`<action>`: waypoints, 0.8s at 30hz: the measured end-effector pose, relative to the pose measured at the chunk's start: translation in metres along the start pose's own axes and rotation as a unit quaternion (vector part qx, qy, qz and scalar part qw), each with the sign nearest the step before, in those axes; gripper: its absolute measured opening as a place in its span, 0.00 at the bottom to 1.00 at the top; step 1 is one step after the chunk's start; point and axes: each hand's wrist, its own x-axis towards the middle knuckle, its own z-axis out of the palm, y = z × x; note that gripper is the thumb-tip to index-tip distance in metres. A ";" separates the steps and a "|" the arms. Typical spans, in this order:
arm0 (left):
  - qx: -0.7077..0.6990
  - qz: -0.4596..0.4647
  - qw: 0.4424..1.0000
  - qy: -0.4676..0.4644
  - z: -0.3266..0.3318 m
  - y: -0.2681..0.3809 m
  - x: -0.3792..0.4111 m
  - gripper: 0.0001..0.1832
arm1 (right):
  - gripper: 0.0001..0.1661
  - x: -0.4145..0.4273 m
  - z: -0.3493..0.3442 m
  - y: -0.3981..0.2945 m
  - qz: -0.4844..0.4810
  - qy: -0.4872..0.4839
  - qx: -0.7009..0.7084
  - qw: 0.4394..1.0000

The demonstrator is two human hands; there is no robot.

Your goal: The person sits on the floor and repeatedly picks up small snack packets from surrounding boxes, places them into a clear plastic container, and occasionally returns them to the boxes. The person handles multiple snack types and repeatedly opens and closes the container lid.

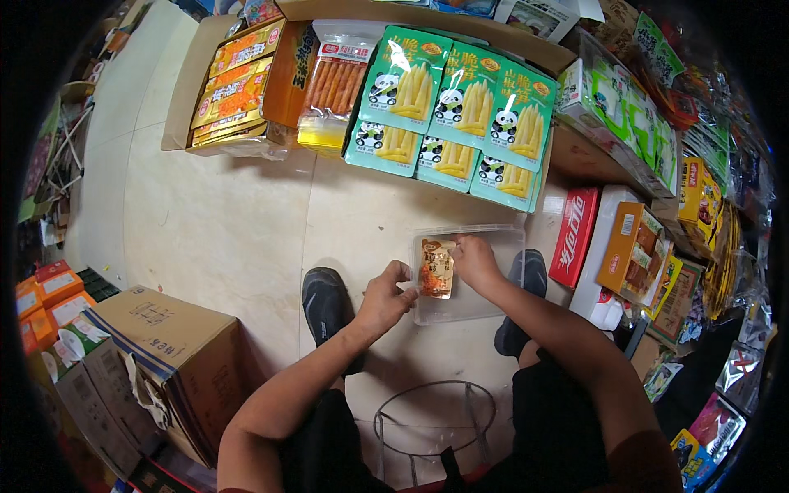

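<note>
A clear plastic box (487,305) lies between my feet on the tiled floor. Inside it, toward the left end, is one gold-brown snack packet (436,271) with printed writing. The fingers of my right hand (479,262) pinch the packet's upper right edge, and its forearm crosses over the box's right part. My left hand (387,299) is at the box's left wall, thumb and forefinger apart, with no object seen between them. Whether those fingertips touch the wall is hard to tell.
Ahead stands a display carton of green snack pouches (456,111), beside sausage-like sticks (336,80) and a carton of gold packets (237,86). A red box (574,237) and an orange-brown box (632,252) are at right. A large cardboard carton (166,345) stands left; a metal ring frame (434,385) sits below.
</note>
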 end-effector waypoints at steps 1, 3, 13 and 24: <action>0.007 -0.006 1.000 0.000 0.001 0.001 0.000 0.13 | 0.09 0.004 0.006 0.005 0.036 -0.013 0.004 0.999; 0.010 -0.009 1.000 -0.002 0.000 0.001 0.001 0.13 | 0.12 0.011 0.017 0.011 0.056 0.003 0.058 0.997; 0.002 0.000 1.000 -0.006 0.000 0.001 0.000 0.12 | 0.18 0.021 0.050 0.042 0.070 0.113 -0.003 0.991; -0.026 -0.031 0.999 0.005 -0.002 0.008 -0.002 0.12 | 0.12 0.019 0.050 0.034 0.066 0.030 -0.038 0.997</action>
